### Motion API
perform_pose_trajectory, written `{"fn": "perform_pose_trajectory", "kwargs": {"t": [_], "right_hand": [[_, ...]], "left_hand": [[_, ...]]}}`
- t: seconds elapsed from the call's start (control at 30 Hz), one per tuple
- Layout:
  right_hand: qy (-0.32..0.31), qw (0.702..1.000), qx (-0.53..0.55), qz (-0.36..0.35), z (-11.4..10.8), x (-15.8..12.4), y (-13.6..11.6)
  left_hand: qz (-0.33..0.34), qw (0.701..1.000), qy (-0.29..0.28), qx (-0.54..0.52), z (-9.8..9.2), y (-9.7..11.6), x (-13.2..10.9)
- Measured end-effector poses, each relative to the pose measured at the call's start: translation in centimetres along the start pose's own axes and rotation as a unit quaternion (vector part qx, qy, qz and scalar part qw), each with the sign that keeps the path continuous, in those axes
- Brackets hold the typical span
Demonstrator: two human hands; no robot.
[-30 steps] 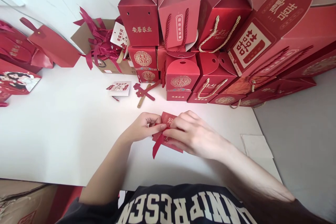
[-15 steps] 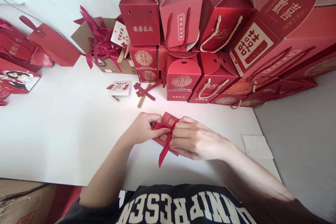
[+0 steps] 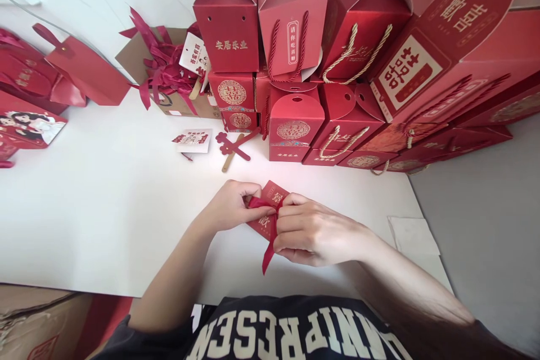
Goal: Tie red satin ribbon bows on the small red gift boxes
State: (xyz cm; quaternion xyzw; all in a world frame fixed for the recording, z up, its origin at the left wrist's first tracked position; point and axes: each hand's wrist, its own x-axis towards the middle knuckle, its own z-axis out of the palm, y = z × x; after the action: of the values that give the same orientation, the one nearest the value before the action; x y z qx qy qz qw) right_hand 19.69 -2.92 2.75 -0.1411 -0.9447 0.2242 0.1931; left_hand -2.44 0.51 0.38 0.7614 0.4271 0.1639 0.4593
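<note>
A small flat red card (image 3: 275,196) with gold characters lies on the white table (image 3: 105,219) right before me. A dark red ribbon (image 3: 268,250) is wrapped over it, one tail hanging toward me. My left hand (image 3: 231,206) pinches the ribbon at the card's left side, fingers closed. My right hand (image 3: 312,230) is closed on the ribbon at the card's right side and covers most of the card.
Stacked red gift boxes (image 3: 295,67) with rope handles fill the back and right. A cardboard box of red ribbons (image 3: 164,73) stands at back left. A white tag (image 3: 192,139) and a wooden-handled red cutout (image 3: 231,149) lie mid-table. Red bags (image 3: 25,95) sit far left.
The ribbon tail has swung from left of the card to hang straight toward me. My right hand slid nearer and lower, and my fingers closed tighter at the card's middle.
</note>
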Motion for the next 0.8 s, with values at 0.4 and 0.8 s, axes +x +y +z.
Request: {"fn": "perform_pose_trajectory", "kwargs": {"t": [0.4,0.8], "right_hand": [[0.094,0.966,0.164,0.178,-2.8,-1.5,-1.0],[0.156,0.889,0.291,0.319,0.0,-0.8,3.6]], "left_hand": [[0.03,0.996,0.076,-0.018,-1.0,0.1,-0.4],[0.033,0.994,0.087,0.061,-0.7,0.7,0.0]]}}
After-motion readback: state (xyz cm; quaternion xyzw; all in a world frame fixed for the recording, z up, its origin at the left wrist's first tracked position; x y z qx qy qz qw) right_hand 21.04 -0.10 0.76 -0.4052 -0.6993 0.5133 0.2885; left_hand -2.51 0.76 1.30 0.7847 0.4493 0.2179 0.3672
